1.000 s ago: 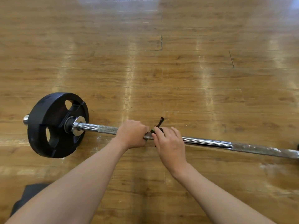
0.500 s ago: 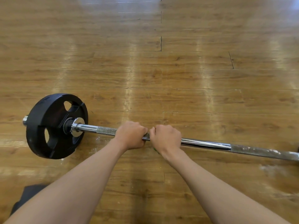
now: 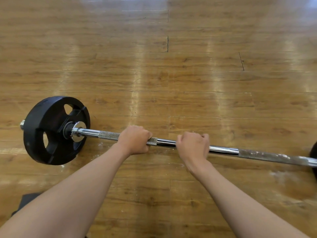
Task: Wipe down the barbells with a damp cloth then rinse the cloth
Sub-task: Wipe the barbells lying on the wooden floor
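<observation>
Forearms bare, no sleeves; hands: left hand, right hand ungloved.

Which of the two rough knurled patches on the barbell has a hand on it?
The knurled patch near the black plate: the left hand grips that patch. The right hand holds smooth chrome; the far-right patch is untouched.

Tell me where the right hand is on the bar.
In the head view the right hand is closed around the smooth chrome middle of the bar, right of the left hand with bare bar between them, and left of the chalky knurled stretch.
</observation>
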Demonstrator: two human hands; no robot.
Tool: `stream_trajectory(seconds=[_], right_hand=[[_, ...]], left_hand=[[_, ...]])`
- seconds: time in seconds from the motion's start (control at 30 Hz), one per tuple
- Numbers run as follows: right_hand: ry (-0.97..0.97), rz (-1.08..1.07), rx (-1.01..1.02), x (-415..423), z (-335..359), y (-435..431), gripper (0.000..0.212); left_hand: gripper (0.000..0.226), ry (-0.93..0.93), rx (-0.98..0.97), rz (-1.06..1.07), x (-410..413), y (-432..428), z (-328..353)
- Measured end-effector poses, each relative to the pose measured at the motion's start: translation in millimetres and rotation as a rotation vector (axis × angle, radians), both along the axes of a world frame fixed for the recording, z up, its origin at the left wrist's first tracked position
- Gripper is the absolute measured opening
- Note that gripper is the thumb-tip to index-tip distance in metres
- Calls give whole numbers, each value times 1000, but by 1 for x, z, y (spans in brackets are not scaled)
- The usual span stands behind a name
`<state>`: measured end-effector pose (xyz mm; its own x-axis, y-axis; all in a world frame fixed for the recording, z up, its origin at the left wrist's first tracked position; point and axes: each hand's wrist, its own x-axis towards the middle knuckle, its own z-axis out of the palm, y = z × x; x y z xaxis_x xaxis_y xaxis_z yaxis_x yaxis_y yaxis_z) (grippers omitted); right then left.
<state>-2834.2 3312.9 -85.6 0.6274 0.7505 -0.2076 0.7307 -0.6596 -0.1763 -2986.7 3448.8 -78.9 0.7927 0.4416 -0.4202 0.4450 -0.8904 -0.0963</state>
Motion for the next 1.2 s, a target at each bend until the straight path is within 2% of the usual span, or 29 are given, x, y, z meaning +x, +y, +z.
stream_trajectory(seconds=[0.1, 0.17, 0.23, 0.3, 0.37, 0.47, 0.53, 0.63, 0.73, 0.77, 0.83, 0.93, 0.97, 1.1, 1.13, 1.2], right_hand=[[-81, 128, 295, -34, -10, -9, 29], [-121, 266, 392, -31, -20, -33, 17], [-193, 370, 417, -9, -24, -60, 33], [-241, 362, 432, 17, -23, -80, 29], [-266, 278, 380, 36, -18, -85, 21], [-143, 85, 155, 42, -1, -52, 38], [-36, 29, 19, 28, 5, -24, 43], [14, 117, 233, -15, 1, -8, 32], [-28, 257, 406, -29, -17, -33, 18], [-71, 315, 426, -22, -21, -46, 24], [-112, 367, 428, 5, -23, -69, 40], [-172, 261, 413, 41, -18, -88, 18], [-177, 200, 372, 48, -14, -84, 22], [-15, 21, 40, 43, 6, -38, 40], [34, 27, 7, 35, 5, -27, 41], [57, 85, 110, 14, 1, -13, 40]], left_hand=[[10, -9, 5, 17, 1, 1, -1], [12, -5, 7, 32, 2, 2, -2], [12, -15, 6, 39, 2, 1, -3], [11, -9, 11, 44, 1, -2, -3], [11, -3, 28, 38, 1, -4, -2], [9, -4, 22, 43, 1, -5, -3], [8, 1, 18, 44, 2, -5, -2], [9, 3, 23, 40, 1, -4, -2], [9, -8, 21, 39, 1, -2, -3], [9, -13, 14, 35, 1, -1, -3], [9, -15, 13, 30, 0, 0, -4], [8, -12, 15, 30, 1, 0, -4], [8, -11, 18, 33, 1, 0, -4], [10, -9, 28, 72, 2, -1, -5], [10, -7, 34, 72, 2, -2, -4], [9, -6, 44, 62, 2, -2, -5]])
